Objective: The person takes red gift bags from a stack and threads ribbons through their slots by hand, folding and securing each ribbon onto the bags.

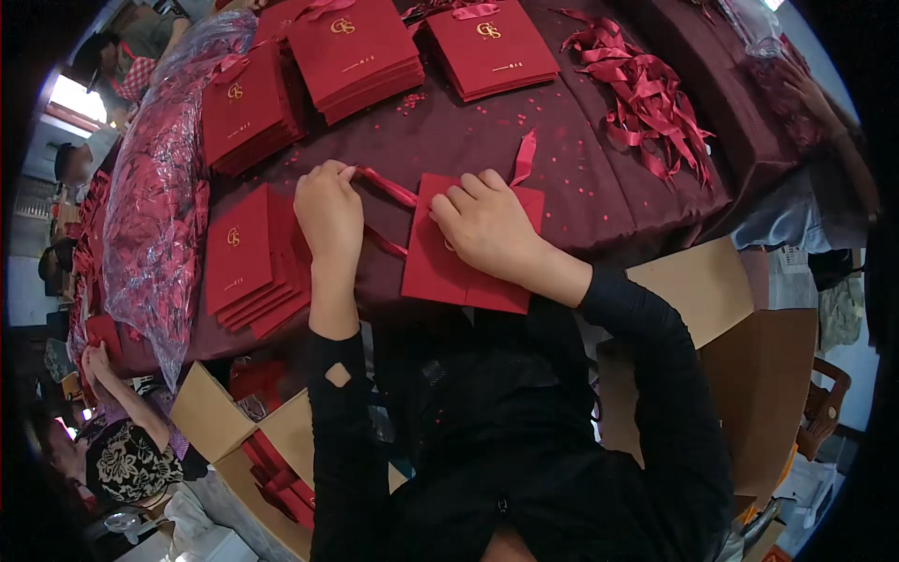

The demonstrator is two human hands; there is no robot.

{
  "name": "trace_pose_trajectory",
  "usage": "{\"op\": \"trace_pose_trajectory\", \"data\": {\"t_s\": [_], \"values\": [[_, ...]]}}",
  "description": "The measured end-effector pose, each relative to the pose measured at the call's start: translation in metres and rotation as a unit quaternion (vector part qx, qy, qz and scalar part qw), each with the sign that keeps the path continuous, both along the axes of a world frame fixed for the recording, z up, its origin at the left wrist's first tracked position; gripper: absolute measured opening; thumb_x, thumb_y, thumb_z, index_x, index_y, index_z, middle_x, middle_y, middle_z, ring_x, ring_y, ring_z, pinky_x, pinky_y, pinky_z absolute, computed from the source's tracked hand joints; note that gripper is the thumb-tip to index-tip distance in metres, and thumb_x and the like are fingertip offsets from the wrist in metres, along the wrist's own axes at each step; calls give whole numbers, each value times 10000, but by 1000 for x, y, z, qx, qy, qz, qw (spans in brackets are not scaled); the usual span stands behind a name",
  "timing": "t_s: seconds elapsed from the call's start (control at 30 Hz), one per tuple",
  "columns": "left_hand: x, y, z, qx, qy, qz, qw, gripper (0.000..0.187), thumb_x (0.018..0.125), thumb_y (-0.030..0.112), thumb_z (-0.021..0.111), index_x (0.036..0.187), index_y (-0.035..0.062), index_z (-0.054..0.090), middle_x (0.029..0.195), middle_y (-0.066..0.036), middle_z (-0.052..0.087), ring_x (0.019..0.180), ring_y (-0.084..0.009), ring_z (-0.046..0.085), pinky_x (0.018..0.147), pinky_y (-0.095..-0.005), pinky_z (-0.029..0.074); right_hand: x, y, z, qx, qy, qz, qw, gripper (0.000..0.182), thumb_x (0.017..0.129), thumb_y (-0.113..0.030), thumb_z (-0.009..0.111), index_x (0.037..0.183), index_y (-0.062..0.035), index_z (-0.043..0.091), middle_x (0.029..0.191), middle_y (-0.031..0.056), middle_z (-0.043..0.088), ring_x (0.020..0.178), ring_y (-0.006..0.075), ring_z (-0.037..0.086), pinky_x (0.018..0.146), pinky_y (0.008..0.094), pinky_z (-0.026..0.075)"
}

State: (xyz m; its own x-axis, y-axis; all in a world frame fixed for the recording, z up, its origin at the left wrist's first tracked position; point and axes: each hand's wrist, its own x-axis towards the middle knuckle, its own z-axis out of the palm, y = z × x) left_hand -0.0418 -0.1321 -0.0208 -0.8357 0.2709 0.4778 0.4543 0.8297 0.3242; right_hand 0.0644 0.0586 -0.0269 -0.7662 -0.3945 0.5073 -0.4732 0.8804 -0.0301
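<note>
In front of me a red paper gift bag lies flat on the cloth-covered table. My right hand is on top of it, fingers bent and pressed onto its upper part. What lies under those fingers is hidden. To the left, my left hand is closed in a pinch on a red satin ribbon, which runs from the bag's left side. A lower strand of ribbon also leaves that side. A short ribbon end sticks up beyond the bag's top right.
A fanned stack of red bags lies left of my left hand. Stacked finished bags stand at the back, near a pile of loose ribbons. Plastic-wrapped red material lines the left edge. Open cardboard boxes flank me; other people work nearby.
</note>
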Motion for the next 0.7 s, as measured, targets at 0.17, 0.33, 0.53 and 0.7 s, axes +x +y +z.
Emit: {"op": "trace_pose_trajectory", "data": {"t_s": [0.17,0.33,0.53,0.7], "values": [[-3,0,2,-23,-24,57,998,140,880,130,608,838,10,666,857,-160,658,820,-352,591,756,-446,464,-1,0,-5,-3,5,2,1000,230,705,-195,672,839,-75,529,735,66,519,746,236,507,704,359,378],[-2,0,-2,-44,-12,43,998,139,881,126,606,895,13,686,891,-163,649,863,-352,586,778,-434,461,-1,0,-4,-10,10,-1,1000,227,706,-193,672,838,-78,527,734,66,517,749,235,507,703,362,379],[66,0,31,31,53,-27,998,310,876,155,630,1155,18,622,1010,-150,599,894,-340,550,793,-420,440,-1,2,4,-7,-22,-9,1000,202,715,-178,647,861,-74,553,740,58,551,787,223,525,732,348,378],[136,11,16,-80,-90,-57,991,497,811,252,729,1206,-10,580,1039,-138,558,937,-325,520,802,-406,435,-5,1,6,-17,47,15,999,323,671,-190,727,933,-67,584,749,53,575,784,224,529,740,358,373]]}}
